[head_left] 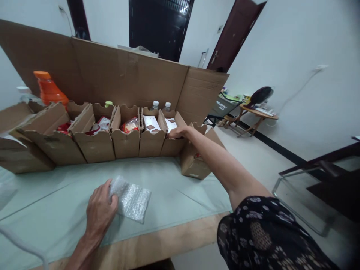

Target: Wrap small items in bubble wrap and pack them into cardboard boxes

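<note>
My left hand rests on the pale green table cover, fingers curled on the edge of a bubble-wrap pouch that lies flat near the table's front. My right hand is stretched far out to a cardboard box in the row at the back, reaching into its open top over a white packet. The fingers are partly hidden by the box rim, so what they hold does not show.
A row of open cardboard boxes with packets stands before a tall cardboard sheet. Another box sits at the right table edge. An orange bottle and two water bottles stand behind. Chair and small table at the right.
</note>
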`<state>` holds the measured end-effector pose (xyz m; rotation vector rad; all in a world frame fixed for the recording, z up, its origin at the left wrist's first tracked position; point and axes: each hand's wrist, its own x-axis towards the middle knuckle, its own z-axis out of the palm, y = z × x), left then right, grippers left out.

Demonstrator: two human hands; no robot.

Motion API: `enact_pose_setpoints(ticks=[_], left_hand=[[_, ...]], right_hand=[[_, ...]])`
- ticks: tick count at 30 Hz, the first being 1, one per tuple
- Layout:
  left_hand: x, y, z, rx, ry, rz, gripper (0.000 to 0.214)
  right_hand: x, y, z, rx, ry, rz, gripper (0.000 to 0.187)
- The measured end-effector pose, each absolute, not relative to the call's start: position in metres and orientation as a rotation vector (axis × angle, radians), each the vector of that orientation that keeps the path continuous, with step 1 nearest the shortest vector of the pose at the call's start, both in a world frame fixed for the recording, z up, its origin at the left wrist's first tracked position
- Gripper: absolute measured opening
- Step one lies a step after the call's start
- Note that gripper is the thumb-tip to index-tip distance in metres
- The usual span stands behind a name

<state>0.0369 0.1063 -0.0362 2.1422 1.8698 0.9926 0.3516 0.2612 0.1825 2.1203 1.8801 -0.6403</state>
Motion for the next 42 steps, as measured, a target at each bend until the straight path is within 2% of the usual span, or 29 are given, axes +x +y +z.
enact_pose_setpoints(ticks=[3, 6, 8, 9, 10, 11, 13, 14, 16, 18, 19, 20, 22, 24, 27, 31, 35, 39, 42], left_hand=[[0.041, 0.106, -0.03, 2.037, 1.783, 1.035, 0.048], [0.041, 0.106, -0.017, 1.724, 1.715, 1.139, 0.036], [0.036, 0.108, -0.009, 1.544, 1.712, 1.17, 0.034], [0.033, 0.109, -0.006, 1.485, 1.714, 1.171, 0.034], [0.03, 0.11, -0.003, 1.44, 1.708, 1.17, 0.036], [0.028, 0.11, 0.001, 1.394, 1.689, 1.174, 0.038], [0.026, 0.109, 0.007, 1.327, 1.602, 1.175, 0.045], [0.026, 0.107, 0.01, 1.268, 1.522, 1.171, 0.05], [0.03, 0.101, 0.014, 1.099, 1.3, 1.118, 0.063], [0.033, 0.094, 0.015, 0.952, 1.119, 1.016, 0.073], [0.033, 0.092, 0.014, 0.923, 1.094, 0.963, 0.075], [0.032, 0.09, 0.012, 0.931, 1.12, 0.921, 0.075], [0.026, 0.091, 0.007, 0.944, 1.252, 0.905, 0.069], [0.019, 0.096, 0.002, 0.889, 1.379, 0.946, 0.063], [0.011, 0.101, 0.0, 0.771, 1.456, 0.979, 0.063], [0.016, 0.101, 0.009, 0.715, 1.463, 0.988, 0.062], [0.02, 0.098, 0.013, 0.677, 1.434, 0.983, 0.065], [0.016, 0.098, 0.006, 0.696, 1.375, 1.007, 0.066], [0.014, 0.099, -0.001, 0.72, 1.345, 1.026, 0.064]], right_hand=[[0.346, 0.257, 0.192, 2.186, 1.932, -0.438, 0.036], [0.347, 0.234, 0.224, 2.323, 1.959, -0.187, 0.027], [0.352, 0.208, 0.249, 2.462, 2.037, 0.066, 0.033], [0.354, 0.193, 0.26, 2.586, 2.238, 0.296, 0.034], [0.353, 0.178, 0.266, 2.64, 2.493, 0.368, 0.035], [0.35, 0.163, 0.266, 2.608, 2.775, 0.228, 0.035], [0.33, 0.135, 0.249, 2.335, 3.15, -0.546, 0.035], [0.314, 0.125, 0.23, 2.145, 3.116, -1.0, 0.035], [0.276, 0.114, 0.181, 1.879, 2.901, -1.613, 0.035], [0.245, 0.114, 0.129, 1.763, 2.61, -1.931, 0.033], [0.236, 0.115, 0.107, 1.773, 2.557, -1.926, 0.025], [0.234, 0.113, 0.089, 1.832, 2.593, -1.829, 0.022], [0.249, 0.098, 0.063, 2.028, 2.726, -1.597, 0.029], [0.285, 0.068, 0.049, 2.318, 2.711, -1.314, 0.024], [0.357, 0.024, 0.036, 2.845, 2.31, -0.688, 0.019], [0.431, 0.023, 0.026, 3.152, 1.939, -0.263, 0.023], [0.457, 0.07, 0.026, 3.165, 1.879, -0.108, 0.013], [0.454, 0.094, 0.043, 3.037, 2.009, -0.141, 0.006], [0.433, 0.095, 0.08, 2.882, 2.306, -0.124, 0.016]])
